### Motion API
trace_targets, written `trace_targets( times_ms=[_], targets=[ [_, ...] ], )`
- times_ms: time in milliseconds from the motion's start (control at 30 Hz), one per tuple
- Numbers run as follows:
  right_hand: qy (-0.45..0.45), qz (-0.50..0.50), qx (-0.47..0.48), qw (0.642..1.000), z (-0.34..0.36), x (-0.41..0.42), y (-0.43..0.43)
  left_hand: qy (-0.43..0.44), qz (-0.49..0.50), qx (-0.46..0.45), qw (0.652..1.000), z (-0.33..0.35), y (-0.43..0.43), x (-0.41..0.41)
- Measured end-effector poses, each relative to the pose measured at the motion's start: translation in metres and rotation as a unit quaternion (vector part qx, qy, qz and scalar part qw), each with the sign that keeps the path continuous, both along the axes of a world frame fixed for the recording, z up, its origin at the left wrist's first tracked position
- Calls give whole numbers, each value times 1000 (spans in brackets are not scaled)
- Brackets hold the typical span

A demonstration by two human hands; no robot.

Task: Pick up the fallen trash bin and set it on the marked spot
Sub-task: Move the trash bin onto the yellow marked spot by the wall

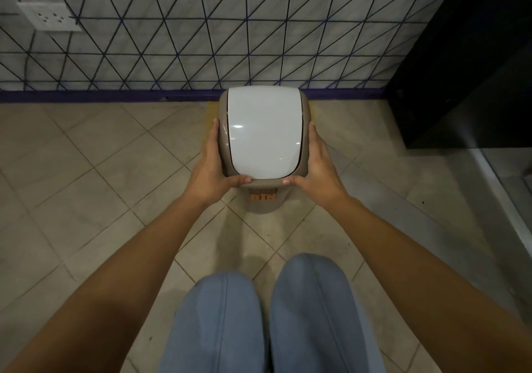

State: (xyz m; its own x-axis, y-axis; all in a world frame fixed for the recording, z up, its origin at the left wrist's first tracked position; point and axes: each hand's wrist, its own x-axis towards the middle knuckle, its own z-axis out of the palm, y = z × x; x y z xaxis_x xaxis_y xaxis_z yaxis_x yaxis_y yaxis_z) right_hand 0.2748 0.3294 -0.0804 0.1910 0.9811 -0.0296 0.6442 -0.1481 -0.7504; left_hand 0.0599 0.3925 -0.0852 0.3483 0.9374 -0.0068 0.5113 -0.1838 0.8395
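I see the bin (pixel 264 200) standing upright on the tiled floor (pixel 86 171), just below 12 o'clock from my knees (pixel 259 300), close to the wall (pixel 201 27). Its body is taupe, with an orange label on the near face; I can read "BIN" there, the rest is too dark. The white swing lid (pixel 263 133) is shut and covers the whole opening, so I cannot tell what is inside the bin.

My left hand (pixel 208 168) sits at the bin's 9 o'clock side, fingers running up the rim, thumb laid along the near edge. My right hand (pixel 315 165) mirrors it at 3 o'clock, thumb also on the near edge. The two thumbs point at each other and stay a little apart. Each grip is narrow and closed against the bin's top collar, so the bin is clasped between both palms.

A strip of yellow marking (pixel 210 113) shows on the floor at the bin's 10 o'clock, and a thinner bit at its 2 o'clock; the bin hides the rest, so I cannot tell whether it sits square on the mark.

The wall carries a pattern of dark triangles over a purple skirting. A white socket (pixel 49 17) is at 10 o'clock, high on the wall. A black cabinet (pixel 466 70) fills the 2 o'clock corner.
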Motion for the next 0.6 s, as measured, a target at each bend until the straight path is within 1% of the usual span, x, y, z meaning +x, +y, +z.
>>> trace_targets(
  times_ms=[100,300,433,500,600],
  targets=[
    [5,-5,0,1000,0,1,6,2,0,-11,1000,3,7,2],
    [16,-12,3,1000,-3,1,15,13,-6,-3,1000,3,21,4],
    [37,-41,5,998,-4,1,21,-7,5,-7,1000,1,29,3],
    [63,-68,0,996,-7,1,22,-26,14,-23,999,-2,30,2],
    [167,-107,-35,979,-13,3,20,-88,20,-89,992,-9,26,1]
  ],
)
